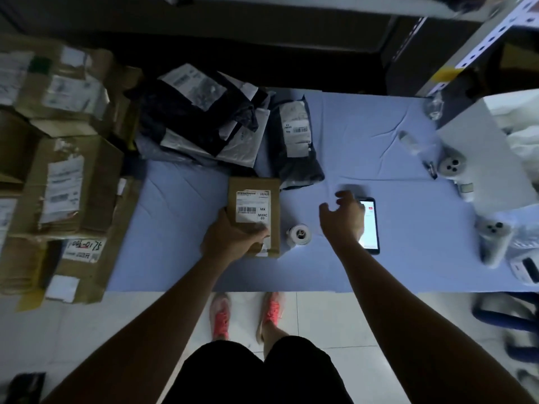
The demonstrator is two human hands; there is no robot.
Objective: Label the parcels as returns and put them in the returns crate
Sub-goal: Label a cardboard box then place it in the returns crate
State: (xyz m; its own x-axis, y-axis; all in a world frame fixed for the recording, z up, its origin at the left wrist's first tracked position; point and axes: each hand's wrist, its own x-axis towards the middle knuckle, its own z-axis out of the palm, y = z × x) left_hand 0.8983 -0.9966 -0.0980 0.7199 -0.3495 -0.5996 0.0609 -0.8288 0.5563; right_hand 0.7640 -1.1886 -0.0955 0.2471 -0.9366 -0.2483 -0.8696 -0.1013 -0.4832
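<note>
A small brown cardboard parcel (253,199) with a white shipping label lies on the blue-covered table (175,243). My left hand (230,237) grips its near left corner, thumb across the front. My right hand (342,220) hovers with loosely spread fingers over a lit phone (372,225) and holds nothing. A white roll of labels (299,235) stands between the parcel and the phone. A dark poly-bag parcel (294,141) lies behind, next to a heap of black and grey mailer bags (201,118).
Stacked cardboard boxes (58,185) crowd the left side beside the table. White devices (452,166) and a white bin (490,147) sit at the right edge. Metal shelving (481,45) rises at the back right. My feet in pink shoes (248,313) stand below the table's front edge.
</note>
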